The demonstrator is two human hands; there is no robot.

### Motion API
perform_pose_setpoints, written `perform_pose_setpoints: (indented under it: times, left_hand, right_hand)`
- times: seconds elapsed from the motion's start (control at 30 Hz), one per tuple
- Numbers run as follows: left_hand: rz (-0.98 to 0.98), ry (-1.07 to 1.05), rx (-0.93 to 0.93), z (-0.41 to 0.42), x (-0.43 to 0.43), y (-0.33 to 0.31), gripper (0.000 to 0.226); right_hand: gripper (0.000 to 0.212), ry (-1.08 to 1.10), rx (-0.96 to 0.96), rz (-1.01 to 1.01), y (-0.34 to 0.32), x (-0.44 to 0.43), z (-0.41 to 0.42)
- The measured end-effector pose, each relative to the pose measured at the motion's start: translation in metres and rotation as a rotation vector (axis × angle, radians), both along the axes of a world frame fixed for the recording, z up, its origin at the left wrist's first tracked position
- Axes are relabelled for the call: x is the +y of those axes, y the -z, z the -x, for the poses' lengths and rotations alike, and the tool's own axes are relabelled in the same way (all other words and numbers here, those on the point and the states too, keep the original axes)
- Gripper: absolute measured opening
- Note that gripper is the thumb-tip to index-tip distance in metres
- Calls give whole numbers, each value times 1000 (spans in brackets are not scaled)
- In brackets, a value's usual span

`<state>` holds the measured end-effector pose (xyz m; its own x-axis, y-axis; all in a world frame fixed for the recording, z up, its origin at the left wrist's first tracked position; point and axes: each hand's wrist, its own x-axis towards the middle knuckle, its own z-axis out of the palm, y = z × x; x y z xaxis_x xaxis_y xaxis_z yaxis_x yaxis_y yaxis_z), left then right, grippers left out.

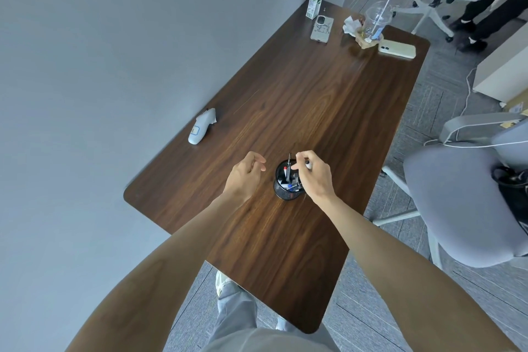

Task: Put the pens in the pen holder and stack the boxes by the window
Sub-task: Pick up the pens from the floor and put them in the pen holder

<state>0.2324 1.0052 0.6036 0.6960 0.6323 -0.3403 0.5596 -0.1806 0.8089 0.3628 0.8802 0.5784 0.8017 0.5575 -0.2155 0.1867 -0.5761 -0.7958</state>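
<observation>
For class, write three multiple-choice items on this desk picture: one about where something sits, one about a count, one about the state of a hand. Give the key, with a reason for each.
1. Where is the drink carton?
A. At the table's far corner by the wall
B. Beside the pen holder
C. On the grey chair

2. How many phones lie on the table?
A. None
B. Two
C. Five

3. What is the left hand doing?
A. Gripping a cup
B. Lying flat on the table
C. Holding nothing, fingers loosely curled

Key: 1 A, the carton stands at the far end next to the wall. 2 B, one phone lies by the carton and another phone near the plastic cup. 3 C, the left hand is empty beside the pen holder, while the right hand is over it.
</observation>
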Motion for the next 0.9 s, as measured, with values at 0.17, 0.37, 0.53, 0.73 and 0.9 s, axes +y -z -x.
perform_pose_setpoints:
  times: [0.17, 0.37, 0.53, 0.73, 0.9]
  left_hand:
    - [-2, 18, 1, -1, -2, 1, 30]
    - [8, 20, 2, -2, -4, 1, 30]
    - [8, 28, 7, -2, -2, 3, 28]
    - [9, 28, 17, 0, 0, 4, 26]
    - [7, 30, 14, 0, 0, 6, 24]
  right_hand:
    - [46, 55, 31, -10, -2, -3, 0]
    - [38, 91, -109, 50, -6, -5, -4]
    - [36, 9, -170, 78, -8, -2, -9]
    - [36, -66, -222, 149, -4, -4, -8]
    - [33, -73, -253, 197, 0, -9, -9]
